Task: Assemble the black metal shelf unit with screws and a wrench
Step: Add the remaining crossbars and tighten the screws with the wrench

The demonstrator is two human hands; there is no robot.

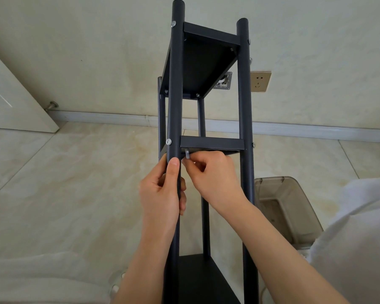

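The black metal shelf unit (211,142) leans away from me, its four round posts running toward the wall. Silver screw heads (168,141) show on the posts at each shelf. My left hand (162,189) grips the near left post just below the middle shelf, thumb lying along the tube. My right hand (211,174) pinches a small silver wrench (187,154) right under the middle shelf's front rail, beside that post. The wrench's far end is hidden by the shelf.
A smoky clear plastic bin (287,207) stands on the tiled floor at the right of the unit. A wall socket (260,81) and baseboard lie behind. A white door (13,99) stands open at the left. White cloth (360,238) fills the lower right corner.
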